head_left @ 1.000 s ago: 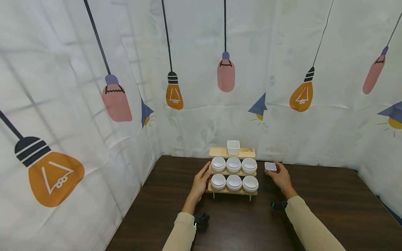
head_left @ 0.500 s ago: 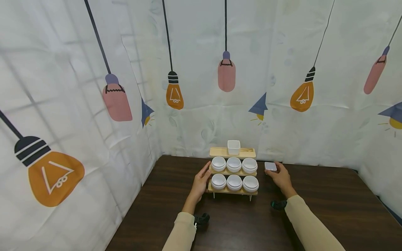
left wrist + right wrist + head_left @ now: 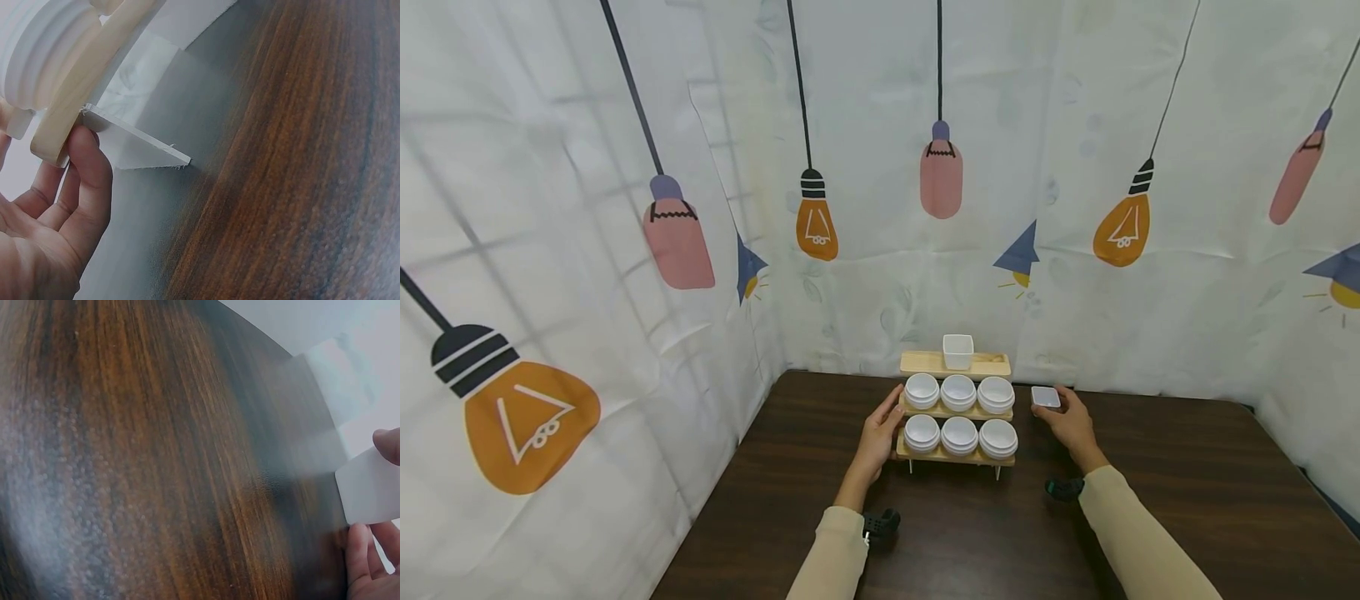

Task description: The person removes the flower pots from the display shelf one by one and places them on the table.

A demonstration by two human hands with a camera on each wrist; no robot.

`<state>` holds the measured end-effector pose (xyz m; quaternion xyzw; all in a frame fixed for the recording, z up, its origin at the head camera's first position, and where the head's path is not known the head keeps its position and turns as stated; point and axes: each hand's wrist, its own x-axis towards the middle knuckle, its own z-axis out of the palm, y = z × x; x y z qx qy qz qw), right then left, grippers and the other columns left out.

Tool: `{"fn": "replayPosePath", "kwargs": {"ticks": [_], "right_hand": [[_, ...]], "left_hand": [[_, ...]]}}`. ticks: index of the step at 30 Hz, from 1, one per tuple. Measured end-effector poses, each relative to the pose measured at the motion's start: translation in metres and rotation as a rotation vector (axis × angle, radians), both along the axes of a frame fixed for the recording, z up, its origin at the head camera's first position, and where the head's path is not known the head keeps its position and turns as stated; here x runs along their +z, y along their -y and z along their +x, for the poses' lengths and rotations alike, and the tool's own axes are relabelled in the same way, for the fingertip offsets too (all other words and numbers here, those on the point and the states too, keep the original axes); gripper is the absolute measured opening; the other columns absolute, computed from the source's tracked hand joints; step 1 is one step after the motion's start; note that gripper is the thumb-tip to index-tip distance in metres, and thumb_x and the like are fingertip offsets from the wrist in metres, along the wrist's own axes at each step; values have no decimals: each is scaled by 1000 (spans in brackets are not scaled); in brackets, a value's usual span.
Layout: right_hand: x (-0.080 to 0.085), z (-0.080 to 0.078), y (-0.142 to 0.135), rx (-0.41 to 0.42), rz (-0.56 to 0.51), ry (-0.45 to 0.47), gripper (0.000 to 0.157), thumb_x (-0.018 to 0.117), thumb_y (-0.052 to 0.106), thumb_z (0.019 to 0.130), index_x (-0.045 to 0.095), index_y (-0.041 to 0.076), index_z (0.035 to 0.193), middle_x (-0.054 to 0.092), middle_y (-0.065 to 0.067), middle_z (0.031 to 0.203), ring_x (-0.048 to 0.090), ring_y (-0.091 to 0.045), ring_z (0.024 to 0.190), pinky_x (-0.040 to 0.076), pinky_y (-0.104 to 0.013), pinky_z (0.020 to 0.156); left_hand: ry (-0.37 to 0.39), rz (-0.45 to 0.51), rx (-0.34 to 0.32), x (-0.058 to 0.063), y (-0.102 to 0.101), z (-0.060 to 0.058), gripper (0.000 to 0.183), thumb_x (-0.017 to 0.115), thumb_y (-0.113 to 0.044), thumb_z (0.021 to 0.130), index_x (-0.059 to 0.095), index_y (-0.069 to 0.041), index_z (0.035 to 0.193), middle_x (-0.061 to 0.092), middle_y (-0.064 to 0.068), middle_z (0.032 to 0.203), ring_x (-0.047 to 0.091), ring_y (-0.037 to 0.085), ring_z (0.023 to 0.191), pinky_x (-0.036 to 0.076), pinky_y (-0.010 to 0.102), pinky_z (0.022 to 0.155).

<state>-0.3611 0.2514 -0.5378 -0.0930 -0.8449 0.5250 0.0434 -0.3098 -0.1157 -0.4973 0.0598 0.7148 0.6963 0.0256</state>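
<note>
A three-tier wooden stand (image 3: 955,457) with white supports stands on the dark table. Several round white bowls fill its lower two tiers, and one square white bowl (image 3: 958,353) sits on the top tier. My left hand (image 3: 878,435) holds the stand's left side; in the left wrist view its curled fingers (image 3: 90,169) meet the end of a wooden board (image 3: 62,125). Right of the stand, my right hand (image 3: 1072,423) pinches another square white bowl (image 3: 1046,398) between thumb and fingers. In the right wrist view this bowl (image 3: 369,487) is partly cut off by the frame edge.
A pale curtain (image 3: 880,308) printed with lamps and bulbs hangs right behind the table (image 3: 970,533) and along its left side. Dark bands (image 3: 882,525) are on both wrists. The table's back edge runs close behind the stand and the right hand.
</note>
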Motion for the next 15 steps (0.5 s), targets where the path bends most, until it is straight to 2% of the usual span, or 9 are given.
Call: {"fn": "replayPosePath", "kwargs": {"ticks": [5, 15], "right_hand": [[1, -1, 0, -10, 0, 3, 81, 71, 24, 95, 28, -1, 158, 38, -34, 155, 49, -46, 133, 44, -55, 105], [1, -1, 1, -14, -9, 18, 82, 72, 25, 95, 27, -1, 159, 38, -35, 155, 48, -46, 133, 41, -57, 108]], "left_hand": [[7, 3, -8, 0, 1, 0, 49, 52, -24, 109, 44, -25, 157, 61, 1, 96, 58, 14, 83, 48, 39, 51], [19, 2, -6, 1, 0, 0, 48, 52, -25, 109, 45, -26, 157, 60, 3, 97, 57, 16, 82, 46, 38, 51]]}}
